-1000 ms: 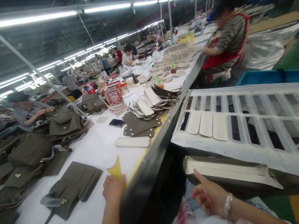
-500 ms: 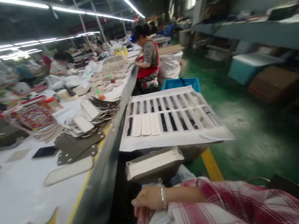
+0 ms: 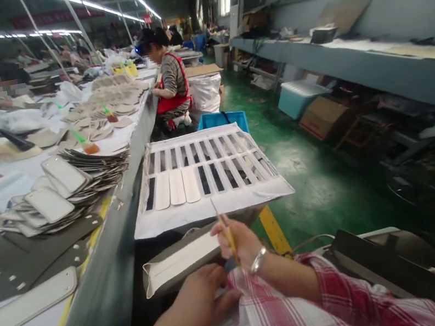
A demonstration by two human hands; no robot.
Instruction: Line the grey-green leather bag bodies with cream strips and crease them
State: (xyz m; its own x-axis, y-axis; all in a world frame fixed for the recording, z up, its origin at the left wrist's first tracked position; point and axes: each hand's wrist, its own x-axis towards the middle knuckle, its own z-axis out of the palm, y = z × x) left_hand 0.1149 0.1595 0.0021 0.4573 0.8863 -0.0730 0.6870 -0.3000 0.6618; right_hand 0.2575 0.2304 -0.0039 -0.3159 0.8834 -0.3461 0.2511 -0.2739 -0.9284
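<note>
My right hand [image 3: 239, 244] is raised over my lap and pinches a thin yellow scraper [image 3: 225, 229], seen edge-on and pointing up. My left hand [image 3: 201, 299] lies lower, fingers curled against the plaid cloth on my lap; what it grips, if anything, is hidden. Just beyond both hands rests a long olive piece with a white lining [image 3: 178, 261], its left end folded open. The right hand touches its right end.
A white slatted rack [image 3: 216, 207] with three pale strips stands ahead. On the long table [image 3: 100, 310] to my left lie stacked pale pieces [image 3: 58, 184], olive panels [image 3: 28, 256] and a white oval piece [image 3: 24, 304]. A seated person in a red apron [image 3: 171, 84] works further along, near a blue crate [image 3: 222, 119].
My view swung right, away from the table. The yellow scraper went from my left hand over the table to my right hand over my lap. My left hand came down to my lap.
</note>
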